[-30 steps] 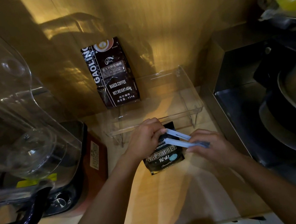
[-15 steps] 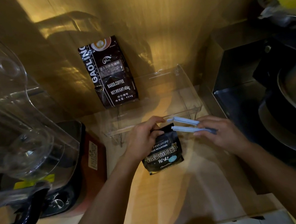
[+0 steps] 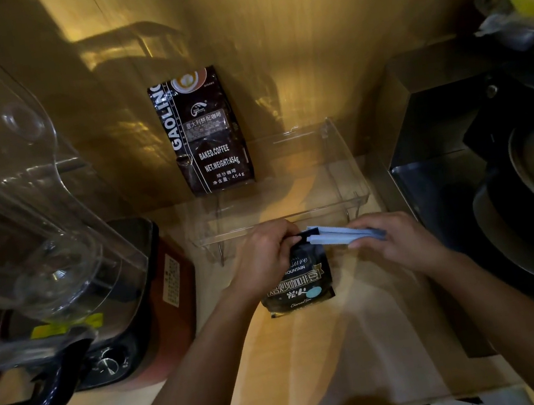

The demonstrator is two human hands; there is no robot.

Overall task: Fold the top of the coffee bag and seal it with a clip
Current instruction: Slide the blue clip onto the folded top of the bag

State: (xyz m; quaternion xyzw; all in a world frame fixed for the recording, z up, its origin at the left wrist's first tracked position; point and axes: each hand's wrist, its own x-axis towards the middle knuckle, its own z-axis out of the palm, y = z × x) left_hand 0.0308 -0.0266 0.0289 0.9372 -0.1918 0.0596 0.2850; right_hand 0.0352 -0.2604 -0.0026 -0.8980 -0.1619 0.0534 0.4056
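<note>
The step in hand looks like the sealing itself: the fold at the top of the small coffee bag (image 3: 299, 275) seems made, and the pale blue clip (image 3: 339, 234) is being brought across it. The bag stands on the wooden counter (image 3: 318, 368), about midway along its width and toward the back edge, just in front of a clear acrylic stand (image 3: 289, 178). The left hand (image 3: 265, 258) is closed on the bag's top left corner, fingers curled over the folded edge and pinching it down, wrist bent so the forearm runs up from the counter's front edge. The right hand (image 3: 399, 241) comes in from the right, palm down, fingers wrapped on the far end of the clip; its two long bars lie close together and reach leftward to the bag's top, their free ends touching or nearly touching the dark folded strip beside the left fingers. Whether the bars already straddle the fold or only lie against it cannot be told from this angle. The next move probably calls for sliding the clip fully across the width of the fold and pressing the bars shut, while the left hand keeps the fold flat and then gives way. A larger coffee bag (image 3: 203, 132) leans against the back wall, and a blender (image 3: 36, 219) stands at the counter's left edge, both well apart from the work.
</note>
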